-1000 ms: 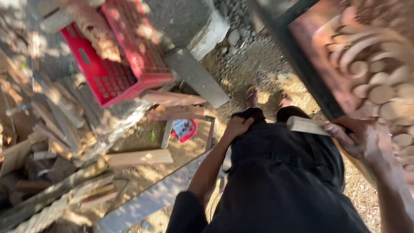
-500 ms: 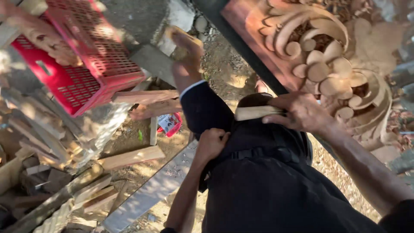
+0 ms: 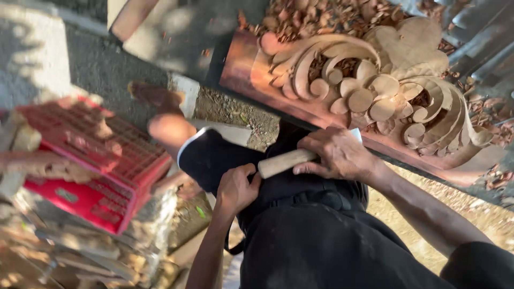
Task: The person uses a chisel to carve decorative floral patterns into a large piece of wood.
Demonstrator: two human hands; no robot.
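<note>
My right hand (image 3: 337,155) is closed around a tool with a pale wooden handle (image 3: 284,162), held across my lap just below the edge of a carved wooden panel (image 3: 375,91) with scrolls and round leaf shapes. My left hand (image 3: 236,188) rests with curled fingers on my black trousers (image 3: 300,241), its thumb close to the butt of the handle. My left leg is raised, the bare knee (image 3: 168,131) showing below the rolled black cuff.
A red plastic crate (image 3: 96,166) sits tilted on a heap of wood offcuts (image 3: 80,251) at the left. Reddish wood chips (image 3: 321,16) lie above the panel. Grey concrete (image 3: 80,59) fills the upper left, sandy ground (image 3: 417,208) the right.
The view swung toward the carved panel, which now fills the upper right. My right hand brought the wooden-handled tool across my lap, and my left hand moved up next to the handle's end.
</note>
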